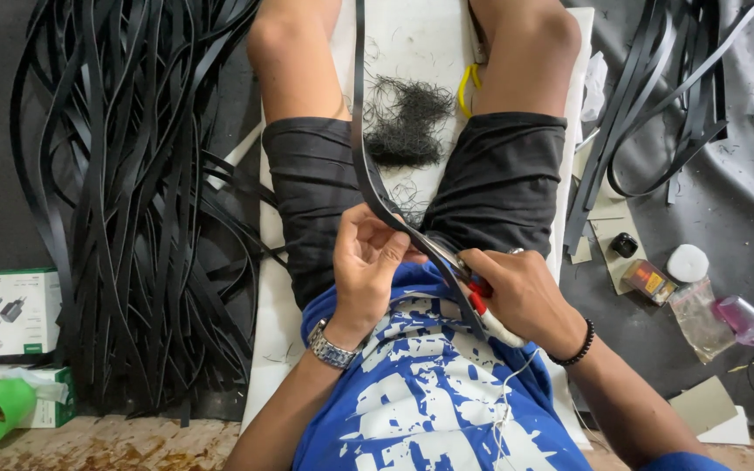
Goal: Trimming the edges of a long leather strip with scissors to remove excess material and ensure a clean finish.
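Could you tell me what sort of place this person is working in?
Probably a small floor-level craft workshop. The seated person's left hand holds a black strip while the right hand works it with red-handled scissors. A heap of black strips lies alongside, and fine black trimmings sit on the white mat.

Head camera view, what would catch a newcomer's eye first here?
First, the big tangle of black strips heaped on the left. Next, at the centre, the left hand pinches one long black strip that runs up between the legs, while the right hand grips scissors with red and white handles at it. Between the knees lies a clump of black trimmings on the white mat.
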